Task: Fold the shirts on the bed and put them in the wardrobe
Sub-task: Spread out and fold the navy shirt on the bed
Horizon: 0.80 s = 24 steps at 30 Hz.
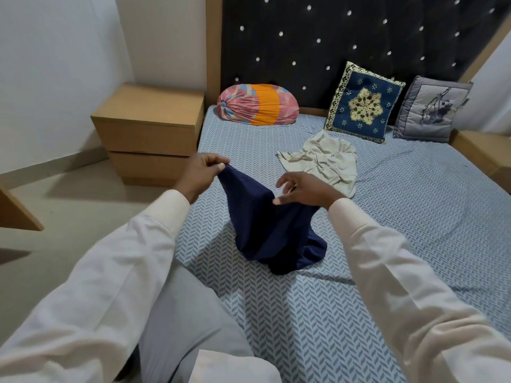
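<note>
Bedside cabinet (149, 128): pale wood, two drawers, left of the grip, near.
Bolster (257, 105): pink with an orange band, beyond the grip.
Headboard (359, 37): dark, studded, well beyond the grip.
Blue cushion (364, 103): gold embroidery, propped upright, beyond and right of the grip.
Grey cushion (432, 109): farther right, just beside the blue cushion.

Bed (414, 217): navy shirt (265, 225), cream shirt (323, 158), bolster (257, 104), cushions (365, 102)
</note>
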Available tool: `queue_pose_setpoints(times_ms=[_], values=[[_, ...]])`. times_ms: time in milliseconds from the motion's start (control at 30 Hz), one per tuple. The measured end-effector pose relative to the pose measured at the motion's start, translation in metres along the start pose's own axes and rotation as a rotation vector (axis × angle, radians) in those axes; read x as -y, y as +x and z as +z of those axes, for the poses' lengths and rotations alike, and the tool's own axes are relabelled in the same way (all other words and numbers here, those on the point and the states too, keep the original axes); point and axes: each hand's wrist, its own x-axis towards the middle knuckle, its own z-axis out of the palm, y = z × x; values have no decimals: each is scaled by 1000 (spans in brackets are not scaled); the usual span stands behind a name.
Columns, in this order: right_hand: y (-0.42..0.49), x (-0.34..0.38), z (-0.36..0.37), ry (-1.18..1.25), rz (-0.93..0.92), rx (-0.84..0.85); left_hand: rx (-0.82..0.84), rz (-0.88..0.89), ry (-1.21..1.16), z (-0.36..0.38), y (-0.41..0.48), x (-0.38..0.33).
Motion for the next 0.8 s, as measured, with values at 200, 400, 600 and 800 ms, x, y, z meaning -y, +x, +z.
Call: queue_pose_setpoints(times_ms=[200, 400, 600, 800], values=[[-34, -82, -46, -399, 355, 119, 146, -53, 456, -60, 25, 24], [-66, -121, -24, -392, 512, 243, 207, -143, 729, -56, 21, 57], [-50, -119, -2, -417, 730, 210, 91, -269, 1294, -12, 21, 49], [-5, -53, -46, 775, 675, -326, -227, -503, -340, 4, 84, -8]])
